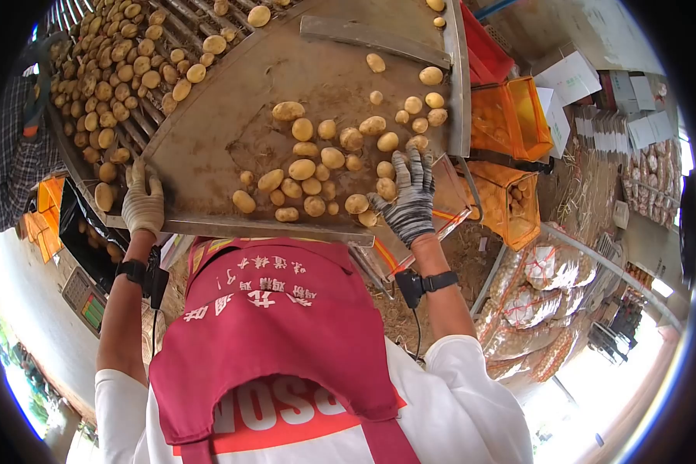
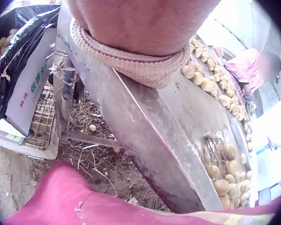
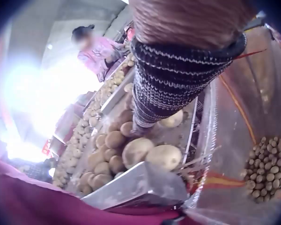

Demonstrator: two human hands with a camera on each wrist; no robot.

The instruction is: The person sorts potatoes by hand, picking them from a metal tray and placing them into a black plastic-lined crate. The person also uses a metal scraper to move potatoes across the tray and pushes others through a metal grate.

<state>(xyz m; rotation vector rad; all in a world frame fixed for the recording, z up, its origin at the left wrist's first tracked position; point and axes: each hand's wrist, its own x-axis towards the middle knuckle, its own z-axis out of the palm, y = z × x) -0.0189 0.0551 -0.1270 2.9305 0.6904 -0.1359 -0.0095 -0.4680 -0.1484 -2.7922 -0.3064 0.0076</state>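
My left hand, in a white knit glove, rests on the near left rim of a metal sorting table, its fingers pointing away from me. My right hand wears a dark striped glove and lies at the table's near right corner, with fingers spread beside several potatoes. One potato sits between its thumb and fingers. In the right wrist view, two larger potatoes show close to the striped glove, whose fingers are mostly hidden there. The left wrist view shows only the white glove's cuff.
A slatted rack heaped with potatoes adjoins the table at the upper left. An open bag with small potatoes hangs beside the right corner. Orange crates stand at right, a black-lined box at left. Another person stands across.
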